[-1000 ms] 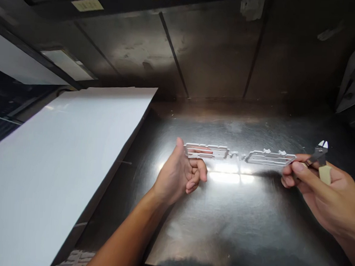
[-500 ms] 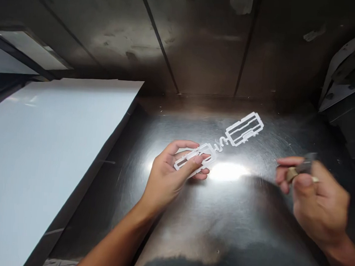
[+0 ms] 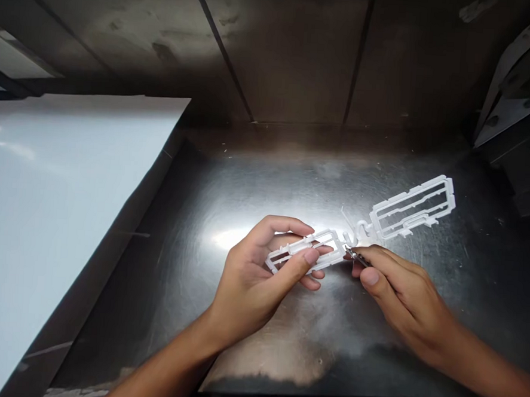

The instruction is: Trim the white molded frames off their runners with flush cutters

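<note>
My left hand [image 3: 260, 276] is closed on the near frame of a white moulded plastic piece [image 3: 408, 208], two rectangular frames joined by a wavy runner. The piece slants up and to the right above the steel table [image 3: 257, 186]. My right hand [image 3: 398, 290] is closed on small cutting pliers [image 3: 355, 255], mostly hidden by the fingers. The pliers' tip touches the piece at the runner, just right of the near frame. The far frame hangs free, held by neither hand.
A large white sheet [image 3: 59, 180] slopes along the left side. A dark metal back wall [image 3: 301, 51] closes the far side. Dark machine parts [image 3: 517, 106] stand at the upper right. More white plastic shows at the bottom left edge [image 3: 73, 394].
My right hand has moved left from the table's right side and brought the pliers' tip to the runner. My left hand has kept its hold, and the piece has shifted slightly right.
</note>
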`<action>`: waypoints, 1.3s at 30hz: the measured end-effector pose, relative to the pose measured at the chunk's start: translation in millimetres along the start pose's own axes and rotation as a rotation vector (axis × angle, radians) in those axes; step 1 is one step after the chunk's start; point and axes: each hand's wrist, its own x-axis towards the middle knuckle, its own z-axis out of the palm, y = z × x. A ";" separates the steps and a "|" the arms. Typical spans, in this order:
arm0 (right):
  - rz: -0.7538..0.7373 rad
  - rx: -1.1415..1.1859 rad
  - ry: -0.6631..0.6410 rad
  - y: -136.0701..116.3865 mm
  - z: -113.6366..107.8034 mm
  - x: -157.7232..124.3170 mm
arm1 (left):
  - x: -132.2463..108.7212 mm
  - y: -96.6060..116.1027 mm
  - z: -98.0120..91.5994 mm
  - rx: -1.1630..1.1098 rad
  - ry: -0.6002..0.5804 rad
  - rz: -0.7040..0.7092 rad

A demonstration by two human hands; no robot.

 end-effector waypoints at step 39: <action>-0.224 -0.539 -0.012 6.5 20.9 -7.5 | 6.3 8.4 -3.1 0.469 -0.064 0.134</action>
